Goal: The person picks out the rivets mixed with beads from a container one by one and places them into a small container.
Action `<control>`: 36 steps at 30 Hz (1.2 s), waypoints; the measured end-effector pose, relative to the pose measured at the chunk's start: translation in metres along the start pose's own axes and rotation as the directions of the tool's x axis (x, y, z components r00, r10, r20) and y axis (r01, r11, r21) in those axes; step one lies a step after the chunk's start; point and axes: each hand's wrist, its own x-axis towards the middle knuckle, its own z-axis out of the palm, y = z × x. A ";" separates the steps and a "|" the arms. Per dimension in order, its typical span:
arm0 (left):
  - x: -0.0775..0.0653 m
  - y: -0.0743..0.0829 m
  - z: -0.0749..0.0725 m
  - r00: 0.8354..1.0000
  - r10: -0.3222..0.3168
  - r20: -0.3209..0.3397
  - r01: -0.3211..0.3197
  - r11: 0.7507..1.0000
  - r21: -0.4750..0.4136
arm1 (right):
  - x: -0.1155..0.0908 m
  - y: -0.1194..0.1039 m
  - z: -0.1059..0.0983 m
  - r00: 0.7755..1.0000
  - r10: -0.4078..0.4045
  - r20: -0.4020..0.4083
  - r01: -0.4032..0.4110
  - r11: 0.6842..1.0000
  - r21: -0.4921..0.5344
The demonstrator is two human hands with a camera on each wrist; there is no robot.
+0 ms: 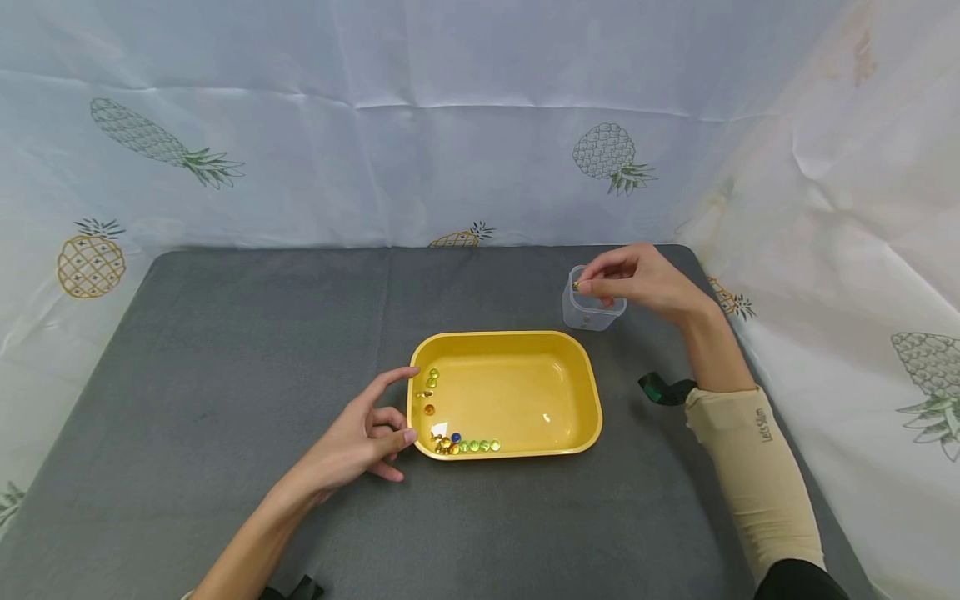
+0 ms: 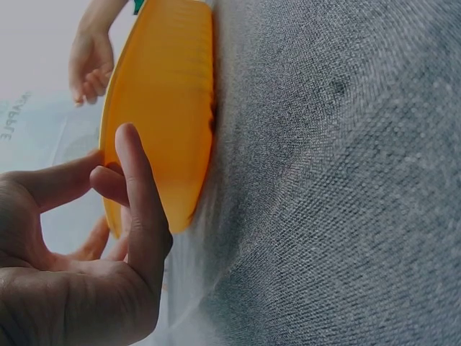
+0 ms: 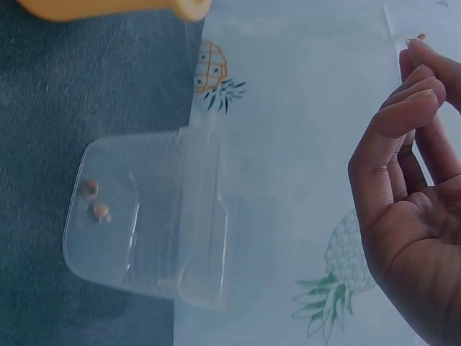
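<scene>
Fingers of the right hand (image 1: 645, 279) are pinching, tips together, a small gold bead (image 1: 576, 285) over the mouth of a clear container (image 1: 600, 320), right of centre in the head view; only the tips are gripping, presumably because the bead is so tiny. Two small round pieces (image 3: 100, 211) are lying inside the container. Nearer the centre, a yellow tray (image 1: 502, 392) is holding green, amber and blue beads (image 1: 474, 446) along its left and lower edges. Thumb and forefinger of the left hand (image 1: 352, 437) are spreading apart and touching its left rim, probably steadying it. At lower right, a pale sleeve (image 1: 757, 467) is showing what seems to read "Let's Slim"; lettering on the cloth (image 2: 36, 58), upper left in the left wrist view, is appearing too faint to read surely.
</scene>
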 end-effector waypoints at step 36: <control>0.000 0.001 0.001 1.000 -0.007 -0.001 0.007 1.000 -0.005 | 0.003 0.042 -0.013 0.975 0.141 -0.170 -0.156 0.985 -0.076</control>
